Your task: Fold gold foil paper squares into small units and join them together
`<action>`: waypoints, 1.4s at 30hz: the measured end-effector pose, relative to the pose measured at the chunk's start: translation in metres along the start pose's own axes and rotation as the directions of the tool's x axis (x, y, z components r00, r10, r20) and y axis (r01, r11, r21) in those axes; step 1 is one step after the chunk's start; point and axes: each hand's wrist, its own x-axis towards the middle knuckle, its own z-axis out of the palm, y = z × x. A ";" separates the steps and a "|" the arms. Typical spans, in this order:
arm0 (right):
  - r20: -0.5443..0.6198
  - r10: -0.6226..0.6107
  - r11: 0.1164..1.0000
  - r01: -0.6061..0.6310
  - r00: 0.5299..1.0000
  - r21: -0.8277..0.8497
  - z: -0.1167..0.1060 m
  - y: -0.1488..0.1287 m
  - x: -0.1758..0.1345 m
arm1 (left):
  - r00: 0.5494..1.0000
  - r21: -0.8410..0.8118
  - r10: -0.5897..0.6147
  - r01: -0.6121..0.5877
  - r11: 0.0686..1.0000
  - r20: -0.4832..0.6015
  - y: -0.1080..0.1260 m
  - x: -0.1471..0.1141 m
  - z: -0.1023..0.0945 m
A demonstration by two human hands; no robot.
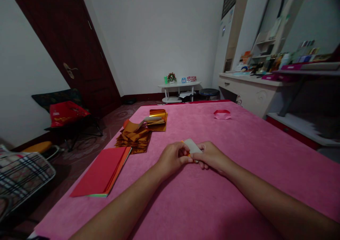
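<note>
Both my hands meet over the middle of the pink-covered table (239,183). Between them is a small piece of folded paper (193,146), pale grey on the side facing up, with gold-orange showing at its edges. My left hand (174,158) grips its left edge between thumb and curled fingers. On the other side, my right hand (211,156) pinches the right edge, with the thumb on top and fingers underneath. The lower part of the paper is hidden by my fingers.
Left of my hands lie a stack of gold paper (135,141), a smaller gold stack (158,123) and a pile of red and coloured sheets (102,171). A small pink folded paper box (222,114) sits toward the far right. Beyond the table stands a low white table (179,85).
</note>
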 end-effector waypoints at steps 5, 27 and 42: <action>-0.046 -0.003 0.979 -0.007 0.999 -0.203 -0.012 0.003 0.006 | 0.991 -0.087 -0.110 0.116 0.989 0.072 -0.023 0.005 0.008; 0.104 0.112 0.987 -0.099 0.988 -0.127 -0.025 0.006 0.000 | 0.983 -0.124 -0.119 0.137 0.983 0.140 -0.021 0.007 0.008; 0.089 0.106 0.988 -0.094 0.990 -0.121 -0.020 0.001 -0.002 | 0.987 0.055 -0.156 0.153 0.987 0.040 -0.014 0.006 0.011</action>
